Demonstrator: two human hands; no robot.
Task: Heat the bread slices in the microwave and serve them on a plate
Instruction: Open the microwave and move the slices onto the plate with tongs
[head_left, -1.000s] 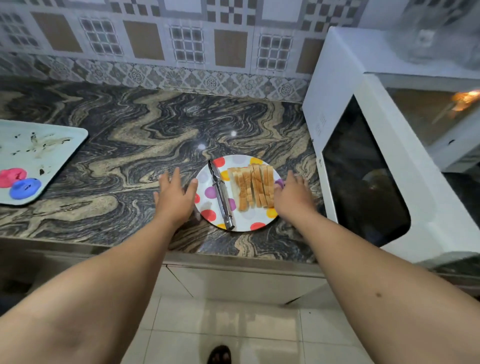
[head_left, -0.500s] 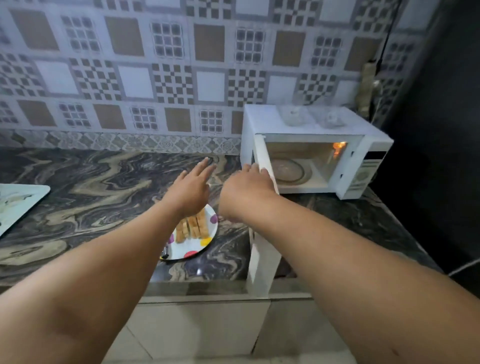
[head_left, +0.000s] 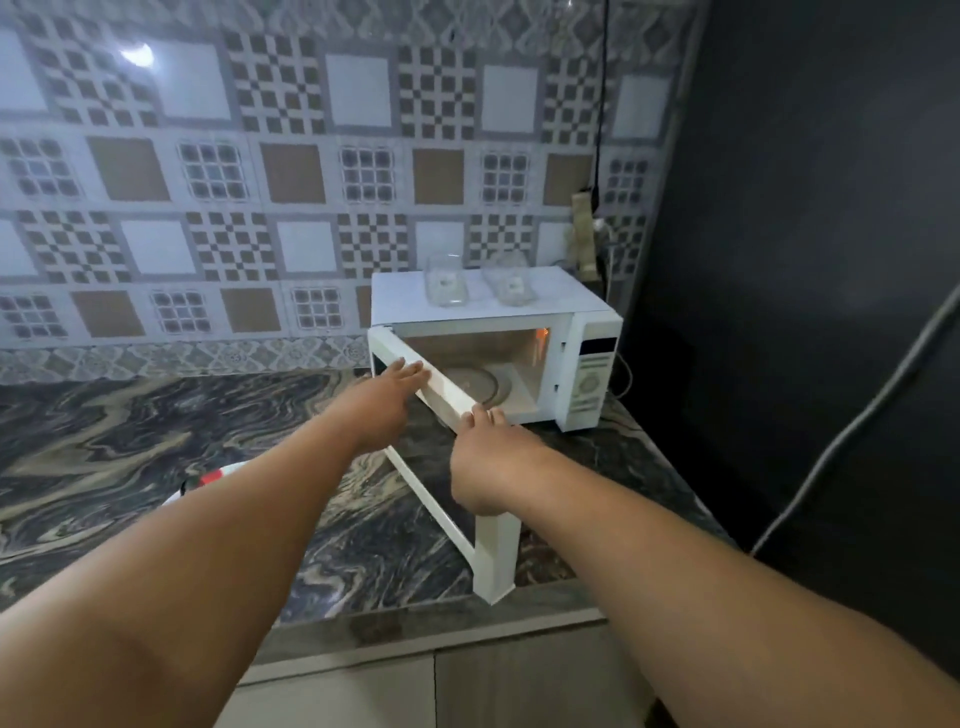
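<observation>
both hands rest on the open microwave door (head_left: 457, 499) — left hand (head_left: 382, 402) flat, fingers loosely spread, on its top edge; right hand (head_left: 491, 470) lower, fingertips touching it, nothing gripped. judging by this, the door is about to swing shut. plate (head_left: 208, 480) sits on the worktop (head_left: 104, 457) left, mostly hidden under the left forearm — bread unseen.

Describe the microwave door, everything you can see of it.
The microwave door is white-framed, hinged at the microwave's left side and swung wide open over the marbled counter. The left hand rests fingers on its top edge; the right hand touches that edge nearer its free end.
</observation>
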